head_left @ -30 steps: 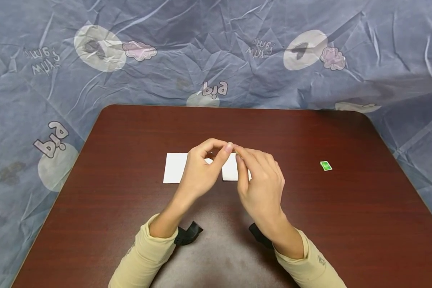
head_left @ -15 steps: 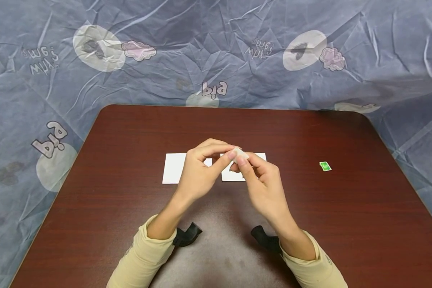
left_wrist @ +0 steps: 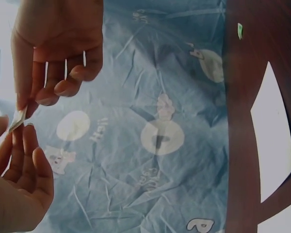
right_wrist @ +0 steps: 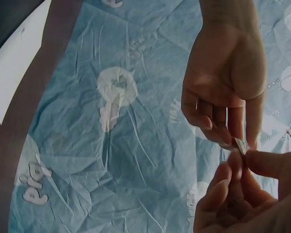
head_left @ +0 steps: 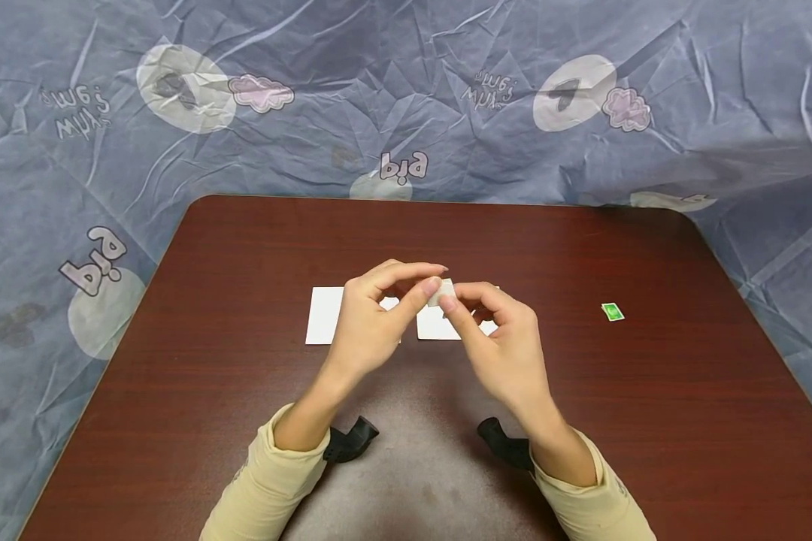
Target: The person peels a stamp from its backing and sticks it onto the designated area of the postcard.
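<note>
A small whitish square piece (head_left: pixel 444 290), thin like paper or a sticker, is held up above the table between both hands. My left hand (head_left: pixel 372 319) pinches its left edge with the thumb; the left index finger extends above it. My right hand (head_left: pixel 507 346) pinches the lower right part between thumb and fingers. In the left wrist view the piece (left_wrist: pixel 18 119) appears nearly edge-on between the two sets of fingertips. The right wrist view shows the piece (right_wrist: pixel 241 146) narrow and tilted there too. What is printed on it, if anything, cannot be made out.
Two white sheets, a left one (head_left: pixel 322 315) and a right one (head_left: pixel 437 327), lie side by side on the brown table (head_left: pixel 277 240), partly behind the hands. Further right lies a small green card-like piece (head_left: pixel 612 311). A patterned blue cloth (head_left: pixel 406 90) hangs behind.
My right hand has rolled so its thumb faces up, and shifted slightly right. The piece, first almost hidden at the fingertips, now shows its pale face. My left hand stays nearly in place.
</note>
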`<action>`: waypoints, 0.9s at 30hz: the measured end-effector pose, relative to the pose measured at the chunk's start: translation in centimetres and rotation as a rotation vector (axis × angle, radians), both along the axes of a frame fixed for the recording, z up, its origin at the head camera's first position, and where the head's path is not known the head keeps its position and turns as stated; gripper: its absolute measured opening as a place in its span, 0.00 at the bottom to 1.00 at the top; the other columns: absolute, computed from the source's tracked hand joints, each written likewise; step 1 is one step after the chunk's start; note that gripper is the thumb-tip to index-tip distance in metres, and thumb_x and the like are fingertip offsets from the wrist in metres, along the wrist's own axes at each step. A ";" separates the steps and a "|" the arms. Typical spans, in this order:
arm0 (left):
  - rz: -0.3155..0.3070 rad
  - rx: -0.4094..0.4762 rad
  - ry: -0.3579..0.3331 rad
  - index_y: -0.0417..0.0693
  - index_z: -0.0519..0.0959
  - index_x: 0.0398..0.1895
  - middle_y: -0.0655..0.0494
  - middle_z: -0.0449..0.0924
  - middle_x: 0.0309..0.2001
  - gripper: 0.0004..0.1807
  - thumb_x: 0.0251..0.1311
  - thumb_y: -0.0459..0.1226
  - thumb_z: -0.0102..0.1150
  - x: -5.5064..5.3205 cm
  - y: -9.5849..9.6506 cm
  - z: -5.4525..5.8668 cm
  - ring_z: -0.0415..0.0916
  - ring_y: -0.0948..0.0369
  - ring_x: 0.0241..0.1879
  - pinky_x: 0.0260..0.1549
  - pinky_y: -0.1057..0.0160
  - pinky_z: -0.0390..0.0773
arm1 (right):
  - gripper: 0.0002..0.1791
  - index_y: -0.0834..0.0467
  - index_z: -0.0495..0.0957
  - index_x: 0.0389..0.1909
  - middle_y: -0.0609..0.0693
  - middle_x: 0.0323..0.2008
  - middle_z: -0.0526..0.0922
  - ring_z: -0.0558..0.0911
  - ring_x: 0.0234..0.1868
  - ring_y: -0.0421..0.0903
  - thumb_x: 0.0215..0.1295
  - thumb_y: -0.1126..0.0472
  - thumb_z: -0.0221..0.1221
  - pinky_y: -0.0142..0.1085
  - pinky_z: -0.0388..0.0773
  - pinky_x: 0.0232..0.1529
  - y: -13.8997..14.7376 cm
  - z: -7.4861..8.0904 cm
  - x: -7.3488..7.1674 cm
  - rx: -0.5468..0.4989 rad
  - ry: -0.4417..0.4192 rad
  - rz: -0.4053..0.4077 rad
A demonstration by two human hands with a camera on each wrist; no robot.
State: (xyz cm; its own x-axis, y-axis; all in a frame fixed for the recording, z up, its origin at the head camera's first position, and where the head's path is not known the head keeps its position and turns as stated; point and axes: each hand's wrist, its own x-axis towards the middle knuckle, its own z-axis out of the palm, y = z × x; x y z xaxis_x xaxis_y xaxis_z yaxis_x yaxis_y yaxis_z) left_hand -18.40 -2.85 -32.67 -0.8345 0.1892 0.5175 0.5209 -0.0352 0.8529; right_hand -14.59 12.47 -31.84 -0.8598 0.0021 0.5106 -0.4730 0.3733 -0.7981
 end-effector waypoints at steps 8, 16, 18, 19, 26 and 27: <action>-0.023 0.025 -0.050 0.36 0.85 0.38 0.54 0.81 0.34 0.06 0.57 0.29 0.64 0.2 0.1 0.1 0.76 0.60 0.31 0.26 0.64 0.72 | 0.04 0.66 0.83 0.35 0.49 0.27 0.81 0.79 0.30 0.43 0.62 0.71 0.60 0.33 0.77 0.34 -0.1 0.0 0.1 -0.107 -0.035 0.024; -0.007 0.009 -0.029 0.38 0.85 0.39 0.57 0.81 0.35 0.07 0.60 0.30 0.62 0.3 0.3 0.0 0.77 0.61 0.35 0.31 0.62 0.77 | 0.03 0.65 0.83 0.32 0.50 0.26 0.81 0.77 0.29 0.41 0.61 0.72 0.61 0.29 0.76 0.35 -0.5 -0.5 0.0 0.025 0.096 -0.027; 0.003 0.001 -0.025 0.38 0.85 0.39 0.57 0.81 0.35 0.07 0.61 0.31 0.61 0.3 0.3 0.0 0.77 0.62 0.34 0.30 0.63 0.77 | 0.02 0.65 0.82 0.31 0.49 0.25 0.80 0.76 0.28 0.41 0.61 0.72 0.61 0.29 0.76 0.34 -0.6 -0.5 0.0 0.046 0.108 -0.019; 0.009 -0.006 -0.024 0.39 0.85 0.39 0.57 0.81 0.35 0.07 0.61 0.31 0.61 0.3 0.3 0.0 0.76 0.62 0.33 0.29 0.64 0.77 | 0.02 0.64 0.82 0.30 0.48 0.25 0.79 0.76 0.27 0.41 0.60 0.72 0.61 0.29 0.75 0.33 -0.6 -0.5 0.1 0.056 0.113 -0.018; -0.032 0.007 -0.066 0.38 0.84 0.40 0.54 0.82 0.30 0.07 0.61 0.29 0.60 0.6 -0.1 0.5 0.76 0.60 0.25 0.18 0.64 0.73 | 0.02 0.67 0.79 0.33 0.50 0.28 0.79 0.76 0.28 0.41 0.61 0.74 0.59 0.29 0.73 0.34 0.1 0.2 -0.1 0.027 0.169 -0.024; -0.050 0.013 -0.075 0.37 0.84 0.41 0.53 0.82 0.29 0.07 0.62 0.29 0.60 0.6 -0.1 0.6 0.76 0.59 0.24 0.18 0.63 0.74 | 0.02 0.67 0.79 0.34 0.51 0.28 0.79 0.76 0.29 0.41 0.62 0.74 0.59 0.29 0.73 0.35 0.2 0.3 -0.1 0.017 0.178 -0.015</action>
